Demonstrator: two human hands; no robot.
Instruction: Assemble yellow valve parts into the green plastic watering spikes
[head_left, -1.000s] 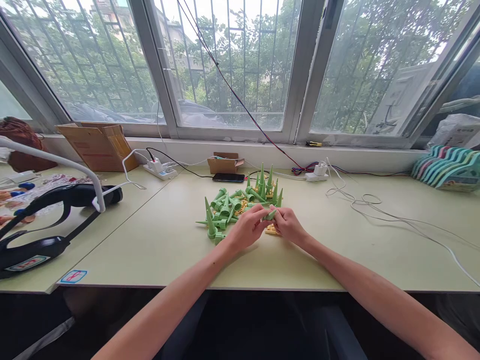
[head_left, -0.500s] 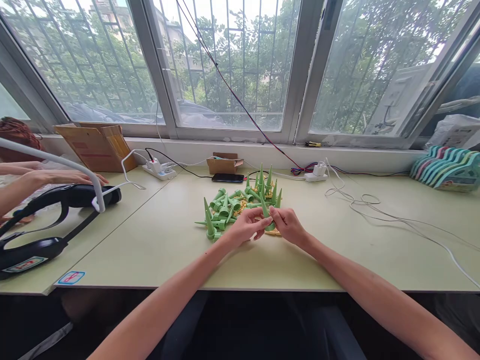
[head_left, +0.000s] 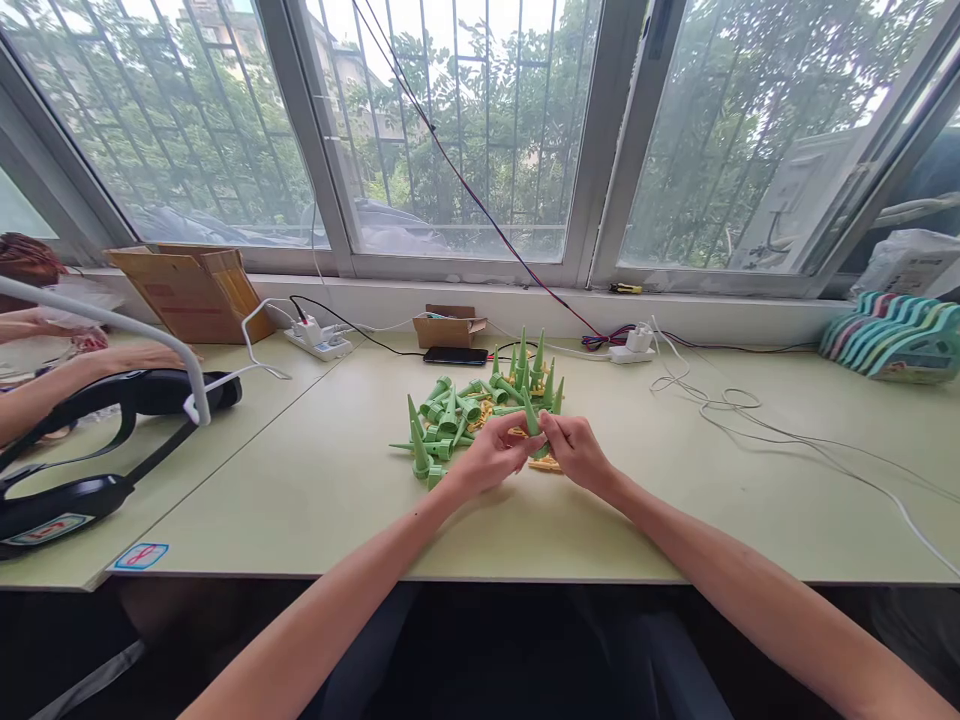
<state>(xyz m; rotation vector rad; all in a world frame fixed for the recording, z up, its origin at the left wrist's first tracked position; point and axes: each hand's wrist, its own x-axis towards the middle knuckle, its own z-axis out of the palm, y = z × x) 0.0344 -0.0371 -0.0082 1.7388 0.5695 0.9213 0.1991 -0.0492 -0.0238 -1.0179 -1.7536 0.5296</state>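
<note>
Between my two hands a green plastic spike (head_left: pixel 531 412) stands point up, gripped at its lower part. My left hand (head_left: pixel 496 450) pinches it from the left, while the fingers of my right hand (head_left: pixel 574 446) close on it from the right. Behind and left of the hands lies a heap of similar green spikes (head_left: pixel 450 412), some with hollow round ends. Several more stand upright (head_left: pixel 538 362) at the back. Small yellow plastic parts (head_left: pixel 546 464) lie under my right hand, and others show among the spikes. My fingers hide the base of the held spike.
A phone (head_left: pixel 456 356) and a small cardboard box (head_left: pixel 450 326) are at the back. Power strips (head_left: pixel 322 343) and loose white cable (head_left: pixel 739 402) lie either side. At left, another person's hand (head_left: pixel 142 357) is near a black strap headset (head_left: pixel 112 485). Teal hangers (head_left: pixel 892 338) sit far right.
The spike in my hands has turned from lying tilted to standing upright. Another person's hands have come in at the left, and they shift slightly. My arms stay almost in place.
</note>
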